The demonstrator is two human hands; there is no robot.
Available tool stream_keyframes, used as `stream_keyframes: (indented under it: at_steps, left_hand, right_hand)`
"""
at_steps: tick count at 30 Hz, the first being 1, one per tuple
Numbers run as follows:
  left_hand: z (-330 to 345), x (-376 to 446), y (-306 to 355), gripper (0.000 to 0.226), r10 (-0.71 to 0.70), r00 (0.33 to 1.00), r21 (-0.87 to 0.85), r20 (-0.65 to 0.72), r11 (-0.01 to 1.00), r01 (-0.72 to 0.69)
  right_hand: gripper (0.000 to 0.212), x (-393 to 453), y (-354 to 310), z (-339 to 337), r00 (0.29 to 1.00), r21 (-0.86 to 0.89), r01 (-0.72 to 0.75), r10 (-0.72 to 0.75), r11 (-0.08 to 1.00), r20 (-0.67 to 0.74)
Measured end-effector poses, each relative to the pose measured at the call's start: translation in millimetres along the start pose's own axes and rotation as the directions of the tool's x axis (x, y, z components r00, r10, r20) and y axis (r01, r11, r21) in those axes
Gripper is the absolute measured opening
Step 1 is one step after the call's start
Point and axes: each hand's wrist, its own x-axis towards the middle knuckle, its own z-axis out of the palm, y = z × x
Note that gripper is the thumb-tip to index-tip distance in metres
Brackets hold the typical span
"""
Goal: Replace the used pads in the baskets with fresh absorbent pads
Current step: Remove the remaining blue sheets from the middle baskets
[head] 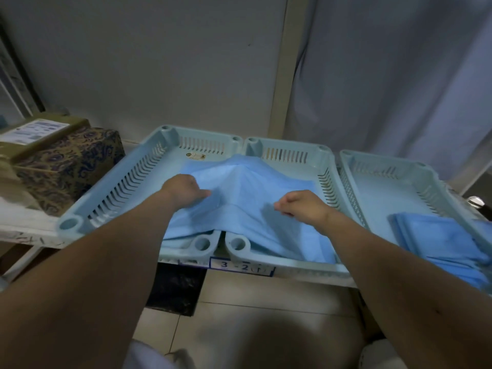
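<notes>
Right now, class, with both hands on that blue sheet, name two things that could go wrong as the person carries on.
1. The pad is draped across two baskets, the left basket and the middle basket, tented over their shared rims. Both hands, left hand and right hand, pinch it; a tug could drag it out of place.
2. The folded pads in the right basket overhang its front edge and might slip to the floor.
</notes>
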Motion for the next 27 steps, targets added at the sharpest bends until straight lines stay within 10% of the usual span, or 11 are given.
stream_keyframes:
  at_steps: [6, 27]
  left_hand:
    - [21, -31, 18, 0.027, 0.137, 0.983, -0.264, 0.120, 0.959, -0.102]
    - [36, -54, 21, 0.039, 0.107, 0.992, 0.087, 0.058, 0.990, -0.112]
  right_hand:
    - [0.010, -18, -33, 47, 0.982, -0.075, 0.132, -0.120, 0.988, 0.146]
    - [0.025, -36, -32, 75, 0.994, -0.399, 0.109, -0.092, 0.910, 0.062]
